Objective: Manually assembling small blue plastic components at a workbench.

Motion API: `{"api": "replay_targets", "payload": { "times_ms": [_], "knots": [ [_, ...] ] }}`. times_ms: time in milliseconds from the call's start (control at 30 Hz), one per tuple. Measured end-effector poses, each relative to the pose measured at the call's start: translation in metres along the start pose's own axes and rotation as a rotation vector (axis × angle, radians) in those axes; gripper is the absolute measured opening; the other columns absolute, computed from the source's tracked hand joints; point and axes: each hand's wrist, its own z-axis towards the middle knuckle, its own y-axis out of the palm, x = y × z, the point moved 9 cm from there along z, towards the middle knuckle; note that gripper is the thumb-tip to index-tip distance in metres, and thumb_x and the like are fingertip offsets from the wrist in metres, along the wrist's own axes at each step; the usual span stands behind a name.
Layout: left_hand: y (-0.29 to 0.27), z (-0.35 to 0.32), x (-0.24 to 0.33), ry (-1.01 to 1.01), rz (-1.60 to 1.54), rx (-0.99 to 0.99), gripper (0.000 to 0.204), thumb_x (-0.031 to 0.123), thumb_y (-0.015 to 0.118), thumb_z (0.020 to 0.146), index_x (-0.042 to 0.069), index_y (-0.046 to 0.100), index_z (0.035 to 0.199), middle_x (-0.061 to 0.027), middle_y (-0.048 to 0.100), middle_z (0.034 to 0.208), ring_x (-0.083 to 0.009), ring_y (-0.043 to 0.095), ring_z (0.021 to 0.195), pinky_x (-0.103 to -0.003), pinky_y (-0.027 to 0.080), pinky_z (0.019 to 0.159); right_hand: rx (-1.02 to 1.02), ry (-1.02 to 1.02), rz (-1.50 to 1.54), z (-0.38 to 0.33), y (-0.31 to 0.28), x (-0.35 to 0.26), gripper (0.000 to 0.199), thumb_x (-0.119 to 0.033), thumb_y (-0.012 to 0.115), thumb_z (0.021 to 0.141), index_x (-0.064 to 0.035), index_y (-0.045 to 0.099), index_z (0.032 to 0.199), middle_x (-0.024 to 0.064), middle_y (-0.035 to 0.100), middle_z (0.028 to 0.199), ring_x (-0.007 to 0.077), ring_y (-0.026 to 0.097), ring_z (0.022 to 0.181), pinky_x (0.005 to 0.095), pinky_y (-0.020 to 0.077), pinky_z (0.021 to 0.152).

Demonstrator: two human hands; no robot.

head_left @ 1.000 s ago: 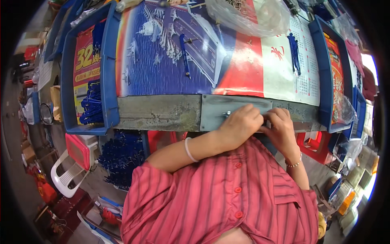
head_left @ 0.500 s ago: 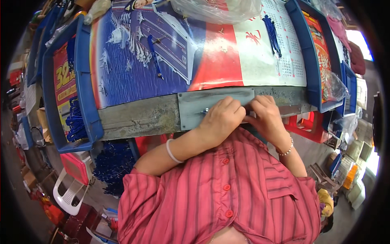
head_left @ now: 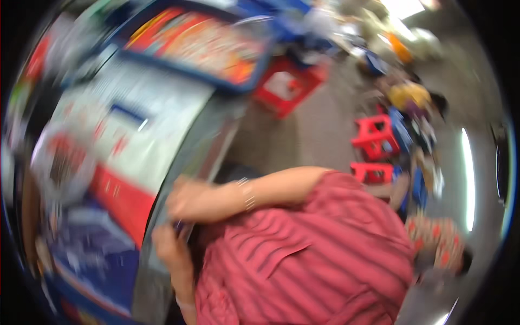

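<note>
Left hand: my left hand (head_left: 168,244) sits at about 7 o'clock from the picture's middle. It is pressed against the grey edge strip (head_left: 208,146) of the table, fingers curled in. The blur hides whether they clamp anything, so I cannot tell.
Right hand: my right hand (head_left: 189,200) lies just above the left, at 9 o'clock from the middle and close to touching it. Its knuckles are bent over the same strip. I cannot tell whether it is closed on something or only resting there.
Small piece: a small dark-blue bit (head_left: 179,223) shows between the two hands, right at the strip. It is too smeared to name.
Where it is: at the table's near edge, directly ahead of my red striped shirt (head_left: 303,260).
Handling: I judge the bit light and fairly stiff. It is small enough to slip out, so a fingertip pinch at its free end suits it best. The strip itself looks rigid and fixed, something to brace against.
Long axis: the strip runs from 1 o'clock down to 7 o'clock. The bit's own direction is lost in the blur.
Around: the printed table cover (head_left: 135,124) is at 10 o'clock and a blue tray (head_left: 200,43) at 11 o'clock. Red stools (head_left: 374,135) stand on the floor at 2 o'clock, well apart from my hands.
</note>
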Motion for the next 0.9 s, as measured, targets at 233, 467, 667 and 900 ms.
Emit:
{"api": "replay_targets", "payload": {
  "times_ms": [233,467,667,900],
  "knots": [
    [-0.079,-0.027,0.003,0.054,0.041,0.266,0.022,0.019,0.072,0.08,-0.002,0.064,0.08,-0.0139,0.063,0.077,-0.03,0.058,0.074,-0.038,0.049,0.069,0.093,0.007,0.497,0.049,0.036,-0.029,0.026,-0.023,0.07,0.066,-0.0016,0.06,0.078,0.0138,0.063,0.075,0.0318,0.062,0.074,0.0417,0.0458,0.063],
    [-0.039,0.006,-0.003,-0.44,-0.669,0.213,0.041,0.0,0.061,0.084,-0.004,0.049,0.123,-0.0129,0.061,0.108,-0.0162,0.061,0.091,-0.027,0.049,0.079,0.04,0.216,0.911,0.029,-0.038,0.021,0.016,-0.014,0.061,0.081,0.0009,0.06,0.088,0.016,0.065,0.084,0.025,0.066,0.078,0.0333,0.0492,0.066],
    [-0.005,-0.015,-0.01,-0.683,-1.103,-0.2,0.023,0.006,0.055,0.091,-0.005,0.058,0.111,-0.0086,0.067,0.091,-0.012,0.063,0.08,-0.022,0.048,0.071,-0.016,0.44,1.303,0.034,-0.028,0.031,0.011,-0.006,0.059,0.087,-0.0013,0.06,0.096,-0.0014,0.056,0.078,0.0024,0.047,0.062,0.018,0.0343,0.05],
    [-0.007,-0.024,-0.016,-0.766,-1.302,-0.118,0.026,0.012,0.057,0.092,-0.004,0.055,0.112,-0.0112,0.066,0.094,-0.0143,0.064,0.082,-0.024,0.051,0.073,-0.046,0.512,1.514,0.05,0.007,0.032,0.022,-0.019,0.053,0.094,0.0005,0.059,0.104,-0.002,0.056,0.084,0.0026,0.046,0.069,0.019,0.039,0.06]
  ]
}}
